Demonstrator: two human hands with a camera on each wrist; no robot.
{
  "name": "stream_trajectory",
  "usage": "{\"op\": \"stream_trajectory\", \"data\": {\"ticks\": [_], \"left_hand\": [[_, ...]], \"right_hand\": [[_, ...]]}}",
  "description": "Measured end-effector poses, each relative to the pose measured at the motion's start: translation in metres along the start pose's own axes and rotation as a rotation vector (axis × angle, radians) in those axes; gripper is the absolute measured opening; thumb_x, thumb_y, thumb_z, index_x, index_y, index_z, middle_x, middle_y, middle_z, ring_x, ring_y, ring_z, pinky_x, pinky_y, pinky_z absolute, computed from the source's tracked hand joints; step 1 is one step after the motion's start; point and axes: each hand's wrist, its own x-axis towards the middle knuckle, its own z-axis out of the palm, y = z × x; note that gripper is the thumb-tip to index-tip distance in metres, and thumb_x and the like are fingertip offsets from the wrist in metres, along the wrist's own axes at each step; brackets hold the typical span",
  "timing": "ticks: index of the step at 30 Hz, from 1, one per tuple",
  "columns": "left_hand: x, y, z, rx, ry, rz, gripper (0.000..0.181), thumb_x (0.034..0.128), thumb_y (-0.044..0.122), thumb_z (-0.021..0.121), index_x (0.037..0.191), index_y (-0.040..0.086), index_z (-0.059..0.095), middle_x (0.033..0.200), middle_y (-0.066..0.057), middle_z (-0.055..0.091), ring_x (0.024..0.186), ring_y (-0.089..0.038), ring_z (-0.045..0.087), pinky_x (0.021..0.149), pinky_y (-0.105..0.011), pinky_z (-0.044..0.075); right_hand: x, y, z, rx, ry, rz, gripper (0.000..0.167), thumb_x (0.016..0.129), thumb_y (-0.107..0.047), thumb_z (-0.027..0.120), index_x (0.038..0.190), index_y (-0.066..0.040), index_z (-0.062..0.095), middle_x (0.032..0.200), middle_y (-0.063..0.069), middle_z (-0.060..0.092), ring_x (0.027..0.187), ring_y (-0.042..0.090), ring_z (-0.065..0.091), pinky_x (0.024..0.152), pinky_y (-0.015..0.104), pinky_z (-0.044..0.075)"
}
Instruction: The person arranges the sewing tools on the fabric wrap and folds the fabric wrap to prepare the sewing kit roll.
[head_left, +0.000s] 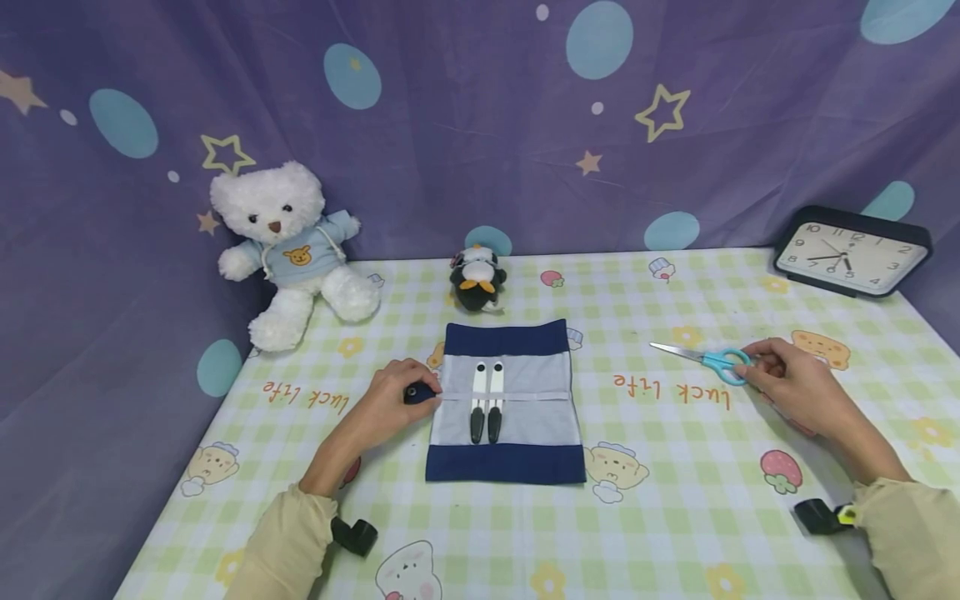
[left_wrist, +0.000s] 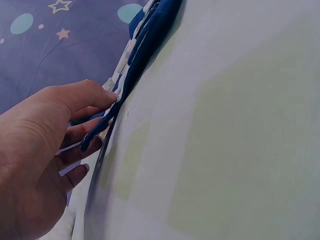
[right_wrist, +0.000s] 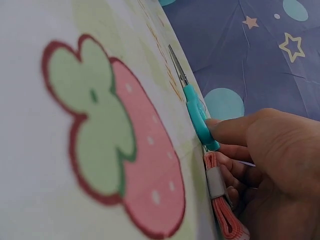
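Note:
A navy and grey cloth pouch (head_left: 506, 463) lies flat on the table, with two black-handled tools (head_left: 478, 400) side by side under its thin strap. My left hand (head_left: 386, 404) pinches the pouch's left edge by a dark tab with a snap (head_left: 417, 393); in the left wrist view thumb and fingers of that hand (left_wrist: 55, 120) hold the navy strip (left_wrist: 102, 122). To the right, my right hand (head_left: 802, 387) pinches a handle loop of the blue scissors (head_left: 712, 358), blades pointing left. The right wrist view shows the hand (right_wrist: 270, 150) on the scissors (right_wrist: 197, 115).
A white teddy bear (head_left: 300, 258) sits at the back left, a small penguin toy (head_left: 477, 279) behind the pouch, a black clock (head_left: 855, 252) at the back right. A folded pink band (right_wrist: 220, 200) lies beside my right hand. Purple curtains surround the checkered tabletop (head_left: 480, 542).

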Motion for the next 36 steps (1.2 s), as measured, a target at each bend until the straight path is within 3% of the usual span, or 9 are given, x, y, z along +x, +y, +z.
{"op": "stream_trajectory", "data": {"ticks": [14,19,24,30,36], "left_hand": [[0.0005,0.0009,-0.0001,0.007,-0.002,-0.006,0.009,0.0920,0.015,0.079,0.098,0.018,0.074,0.109,0.002,0.066,0.109,-0.027,0.054,0.097,-0.052,0.033],[0.0009,0.0007,0.0002,0.007,-0.002,-0.004,0.009,0.0919,0.015,0.080,0.098,0.018,0.074,0.109,0.002,0.065,0.109,-0.027,0.055,0.097,-0.052,0.033],[0.0011,0.0005,0.0007,0.009,-0.001,-0.003,0.009,0.0919,0.015,0.080,0.098,0.019,0.074,0.109,0.002,0.065,0.108,-0.027,0.055,0.096,-0.052,0.033],[0.0009,0.0011,0.0006,0.009,-0.001,0.000,0.009,0.0916,0.014,0.080,0.098,0.018,0.074,0.109,0.002,0.066,0.108,-0.027,0.055,0.096,-0.052,0.033],[0.0007,0.0016,0.0001,0.005,-0.002,-0.006,0.009,0.0917,0.015,0.080,0.098,0.018,0.074,0.109,0.001,0.066,0.108,-0.027,0.055,0.097,-0.053,0.033]], "right_hand": [[-0.0021,0.0006,0.0021,0.068,0.044,-0.013,0.040,0.104,-0.021,0.065,0.130,0.008,0.054,0.101,0.016,0.060,0.085,0.019,0.054,0.063,0.019,0.043],[-0.0040,0.0027,0.0020,0.140,0.079,-0.043,0.036,0.103,-0.016,0.066,0.129,0.007,0.055,0.097,0.015,0.063,0.078,0.009,0.054,0.060,0.020,0.044],[-0.0056,0.0057,0.0001,0.225,0.092,-0.065,0.033,0.104,-0.013,0.062,0.131,0.005,0.055,0.093,0.008,0.065,0.075,0.009,0.054,0.059,0.022,0.044],[-0.0060,0.0064,-0.0022,0.341,0.099,-0.077,0.027,0.104,-0.015,0.064,0.127,-0.004,0.057,0.091,-0.002,0.067,0.075,0.005,0.061,0.062,0.019,0.047],[-0.0025,0.0044,-0.0028,0.415,0.142,-0.090,0.019,0.104,-0.012,0.063,0.123,-0.012,0.061,0.091,-0.002,0.066,0.075,0.004,0.063,0.067,0.013,0.048]]}}
